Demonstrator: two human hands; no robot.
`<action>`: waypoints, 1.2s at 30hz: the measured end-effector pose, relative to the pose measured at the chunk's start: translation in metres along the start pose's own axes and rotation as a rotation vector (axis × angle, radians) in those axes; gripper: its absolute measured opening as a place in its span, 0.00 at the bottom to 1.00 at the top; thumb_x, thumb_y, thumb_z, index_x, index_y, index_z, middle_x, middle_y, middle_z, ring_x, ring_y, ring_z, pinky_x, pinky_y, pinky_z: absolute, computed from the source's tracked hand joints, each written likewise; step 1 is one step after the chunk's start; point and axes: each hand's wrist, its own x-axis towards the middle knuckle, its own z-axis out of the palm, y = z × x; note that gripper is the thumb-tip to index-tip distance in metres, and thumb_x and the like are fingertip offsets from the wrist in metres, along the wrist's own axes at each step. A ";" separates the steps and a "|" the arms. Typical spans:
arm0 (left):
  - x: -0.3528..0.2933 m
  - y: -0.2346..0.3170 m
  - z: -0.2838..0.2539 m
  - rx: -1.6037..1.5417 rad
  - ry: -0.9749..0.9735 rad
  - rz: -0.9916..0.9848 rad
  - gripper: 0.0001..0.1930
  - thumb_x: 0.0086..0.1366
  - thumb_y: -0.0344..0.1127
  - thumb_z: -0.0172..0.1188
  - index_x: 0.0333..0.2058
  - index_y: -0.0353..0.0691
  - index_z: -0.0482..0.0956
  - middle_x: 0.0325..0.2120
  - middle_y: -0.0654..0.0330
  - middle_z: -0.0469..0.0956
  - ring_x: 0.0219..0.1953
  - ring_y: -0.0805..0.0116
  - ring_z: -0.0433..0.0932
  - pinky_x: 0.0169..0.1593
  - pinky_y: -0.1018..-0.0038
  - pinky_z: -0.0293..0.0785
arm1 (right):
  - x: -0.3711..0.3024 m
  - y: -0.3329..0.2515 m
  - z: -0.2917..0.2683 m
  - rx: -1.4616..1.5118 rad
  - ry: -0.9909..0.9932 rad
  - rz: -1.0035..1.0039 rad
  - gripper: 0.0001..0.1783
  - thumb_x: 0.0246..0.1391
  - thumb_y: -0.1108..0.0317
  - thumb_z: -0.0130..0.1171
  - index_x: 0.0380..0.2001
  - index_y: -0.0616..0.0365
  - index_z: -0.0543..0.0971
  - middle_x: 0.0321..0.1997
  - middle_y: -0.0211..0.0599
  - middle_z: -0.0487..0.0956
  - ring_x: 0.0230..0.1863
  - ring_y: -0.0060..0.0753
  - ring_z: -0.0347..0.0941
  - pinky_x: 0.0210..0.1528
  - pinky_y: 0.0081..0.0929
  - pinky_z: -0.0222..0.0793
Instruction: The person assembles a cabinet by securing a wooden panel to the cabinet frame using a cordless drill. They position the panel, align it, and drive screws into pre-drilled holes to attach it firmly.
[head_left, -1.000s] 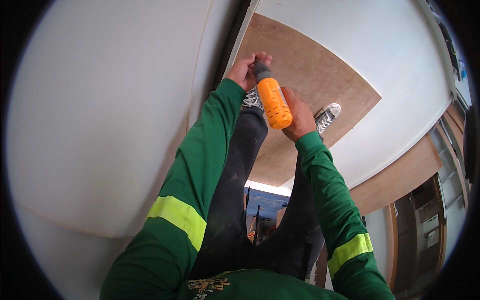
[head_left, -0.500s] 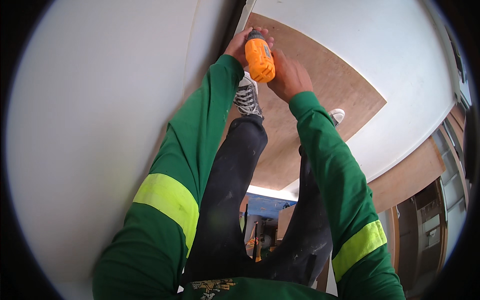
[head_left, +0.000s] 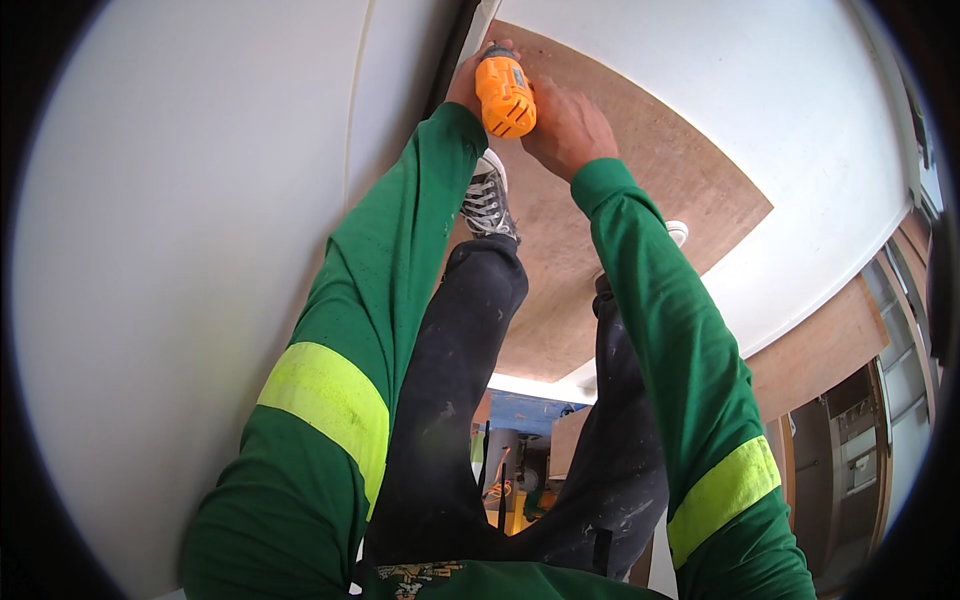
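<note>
An orange cordless drill (head_left: 507, 97) with a dark chuck is held at the top of the view, its rear end facing me. My right hand (head_left: 570, 127) is closed at the drill's right side, where the handle is hidden behind the fingers and the body. Around the chuck end, on the left, curls my left hand (head_left: 466, 84); the drill covers part of it, and whether it also pinches something small I cannot tell. Beneath the drill is the far corner of a brown plywood sheet (head_left: 640, 170). The drill's tip is out of sight.
A large white panel (head_left: 190, 220) rises close along my left arm. White surface (head_left: 790, 110) borders the plywood on the right. My left sneaker (head_left: 486, 200) stands on the sheet. Another wooden board (head_left: 820, 345) lies at the right; tools and an orange cord (head_left: 497, 488) show between my legs.
Both hands and the drill have shifted slightly up and to the left in the view. The left fingers show less beyond the chuck. The grip on the drill continues.
</note>
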 end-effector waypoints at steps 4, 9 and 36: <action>0.006 0.001 -0.006 0.000 -0.016 -0.014 0.17 0.79 0.47 0.55 0.53 0.41 0.77 0.42 0.55 0.82 0.39 0.57 0.85 0.46 0.58 0.85 | 0.003 0.000 0.001 0.002 -0.020 0.026 0.13 0.59 0.67 0.59 0.44 0.62 0.78 0.41 0.59 0.86 0.47 0.63 0.83 0.51 0.52 0.79; 0.005 0.000 -0.006 -0.025 0.004 -0.012 0.16 0.79 0.46 0.56 0.53 0.41 0.76 0.42 0.55 0.83 0.40 0.56 0.85 0.46 0.58 0.85 | 0.004 0.000 0.003 0.003 -0.001 0.018 0.12 0.58 0.67 0.59 0.44 0.61 0.78 0.41 0.59 0.86 0.47 0.62 0.83 0.51 0.52 0.79; -0.042 0.000 0.011 0.286 -0.121 0.119 0.16 0.83 0.48 0.47 0.57 0.46 0.75 0.46 0.58 0.82 0.44 0.58 0.83 0.50 0.59 0.83 | 0.008 0.003 0.009 0.027 0.053 0.015 0.14 0.53 0.68 0.65 0.43 0.61 0.80 0.40 0.55 0.87 0.46 0.61 0.84 0.50 0.52 0.80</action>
